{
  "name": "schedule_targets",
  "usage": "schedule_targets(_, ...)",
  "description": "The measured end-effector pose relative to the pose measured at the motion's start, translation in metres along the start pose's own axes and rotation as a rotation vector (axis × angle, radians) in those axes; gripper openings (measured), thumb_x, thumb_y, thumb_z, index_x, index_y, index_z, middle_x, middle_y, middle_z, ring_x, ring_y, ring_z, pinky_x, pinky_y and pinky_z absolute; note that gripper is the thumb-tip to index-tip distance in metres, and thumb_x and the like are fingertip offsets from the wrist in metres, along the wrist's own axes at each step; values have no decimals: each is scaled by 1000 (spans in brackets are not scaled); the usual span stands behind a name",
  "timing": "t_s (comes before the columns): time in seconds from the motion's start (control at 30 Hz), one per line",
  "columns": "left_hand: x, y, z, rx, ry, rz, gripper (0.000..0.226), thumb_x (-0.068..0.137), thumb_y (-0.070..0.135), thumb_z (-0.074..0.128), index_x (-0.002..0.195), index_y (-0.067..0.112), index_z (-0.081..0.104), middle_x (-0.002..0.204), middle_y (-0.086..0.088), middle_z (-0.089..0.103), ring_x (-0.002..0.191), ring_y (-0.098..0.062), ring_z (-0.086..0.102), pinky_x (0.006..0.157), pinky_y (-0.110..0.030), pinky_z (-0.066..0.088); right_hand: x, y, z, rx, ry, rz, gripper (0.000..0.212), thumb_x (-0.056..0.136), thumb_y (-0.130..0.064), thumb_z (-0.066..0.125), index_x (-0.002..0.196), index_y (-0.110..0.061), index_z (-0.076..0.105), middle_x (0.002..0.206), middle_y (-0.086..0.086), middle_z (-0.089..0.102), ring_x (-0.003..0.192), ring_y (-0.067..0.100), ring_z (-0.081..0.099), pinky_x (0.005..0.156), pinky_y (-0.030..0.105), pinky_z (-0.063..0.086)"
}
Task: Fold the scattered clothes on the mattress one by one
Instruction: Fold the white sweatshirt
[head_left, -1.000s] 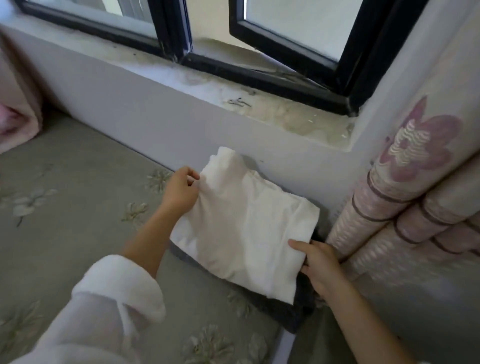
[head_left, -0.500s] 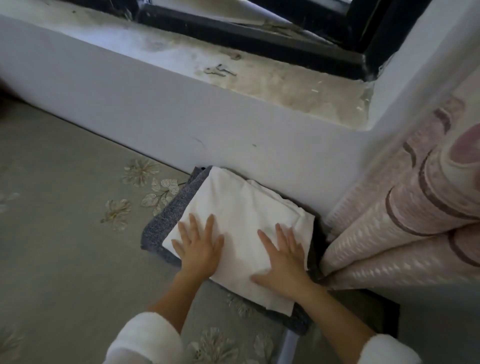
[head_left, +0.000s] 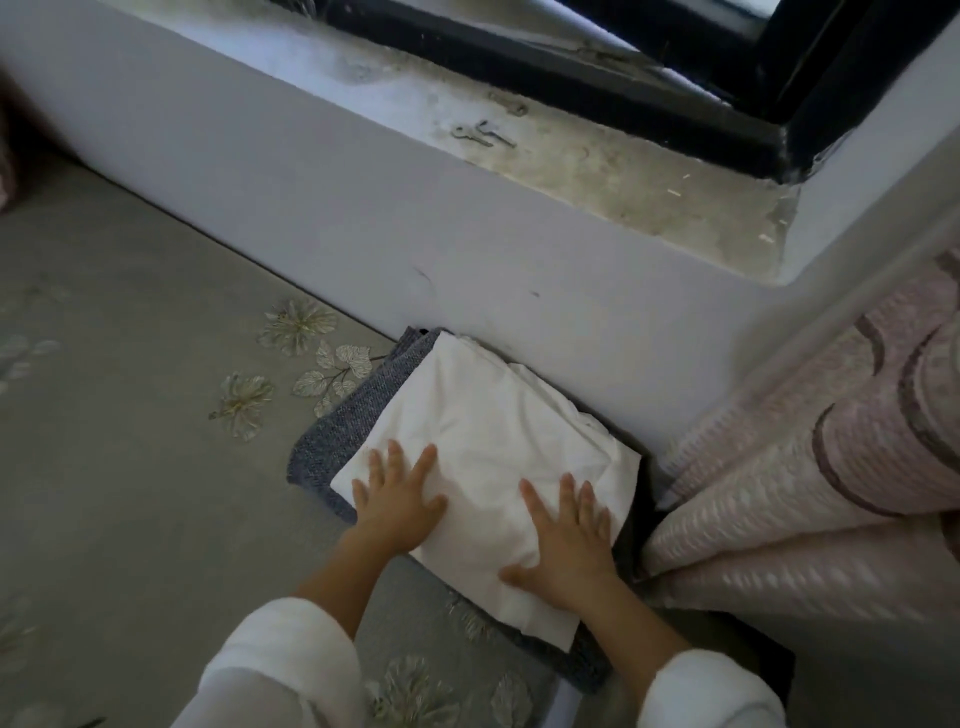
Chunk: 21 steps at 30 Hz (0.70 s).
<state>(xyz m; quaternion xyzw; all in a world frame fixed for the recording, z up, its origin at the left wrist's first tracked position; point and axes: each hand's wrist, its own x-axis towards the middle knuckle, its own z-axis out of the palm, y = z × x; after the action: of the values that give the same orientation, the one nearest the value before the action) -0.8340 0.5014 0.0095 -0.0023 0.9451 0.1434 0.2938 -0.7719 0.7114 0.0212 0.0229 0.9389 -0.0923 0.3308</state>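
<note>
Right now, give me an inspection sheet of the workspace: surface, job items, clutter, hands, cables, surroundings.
Surface: grey floral mattress, butted against the wall.
Job's things: folded white garment lies on top of a folded grey knit garment, next to the wall.
Clutter: small dark bits on the dusty window sill.
Grippers: left hand and right hand press flat on the white garment, fingers straight.
Cables: nothing seen.
Surroundings: black window frame above; pink patterned curtain at right.
</note>
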Motion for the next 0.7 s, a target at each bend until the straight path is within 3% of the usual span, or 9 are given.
schedule_targets(0.13,-55,-13,4,-275,87,-25,74,96,34,48,152,30,0,161,-7,1,147,-28,2,117,-45,17,-31,-29,-14,-65,56,-44,71,96,-41,42,153,-23,4,161,7,-8,147,28,-7,118,49,1)
schedule_targets(0.27,-140,-36,18,-387,106,-164,73,96,37,48,153,25,3,159,-7,9,144,-27,17,113,-41,25,-76,-73,-5,-137,136,-203,56,98,-37,39,148,-17,22,157,3,16,143,24,16,114,44,18)
schedule_targets(0.37,-213,-59,32,-428,161,-283,69,97,37,46,153,21,8,157,-8,17,141,-25,24,110,-35,26,-119,-109,19,-197,140,-335,45,96,-37,42,137,-17,34,142,5,36,131,25,33,105,40,31)
schedule_targets(0.7,-492,-177,131,-728,406,-710,61,95,34,46,150,18,23,153,-9,29,140,-29,25,113,-38,26,-298,-239,162,-357,-40,-762,45,92,-35,46,132,-13,41,136,10,44,126,29,41,103,37,37)
